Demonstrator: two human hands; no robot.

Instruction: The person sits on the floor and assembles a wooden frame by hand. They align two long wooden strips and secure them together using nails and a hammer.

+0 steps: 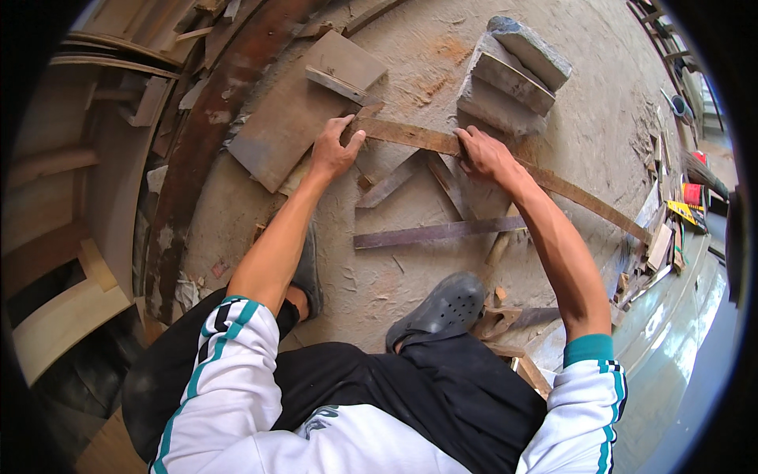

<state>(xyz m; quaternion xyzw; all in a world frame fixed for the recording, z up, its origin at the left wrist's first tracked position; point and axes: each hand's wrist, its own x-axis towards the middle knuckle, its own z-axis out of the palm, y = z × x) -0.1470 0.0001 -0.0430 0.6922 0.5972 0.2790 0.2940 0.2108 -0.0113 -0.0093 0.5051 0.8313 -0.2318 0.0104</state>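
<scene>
A long, narrow wooden strip stretches across in front of me, its far right end reaching toward the scrap pile. My left hand pinches it close to its left end, thumb and fingers closed. Farther along, my right hand grips the same strip with fingers curled over its edge. Beyond my left hand lies a flat brown board with a small wood block on it. Short wooden pieces lie under the strip, and a dark wooden strip rests on the floor nearer to me.
Rough concrete chunks and a wood block stand ahead. A reddish-brown beam and wooden frames line the left. Near my shoe lies what looks like a handsaw. Scrap wood is piled at the right.
</scene>
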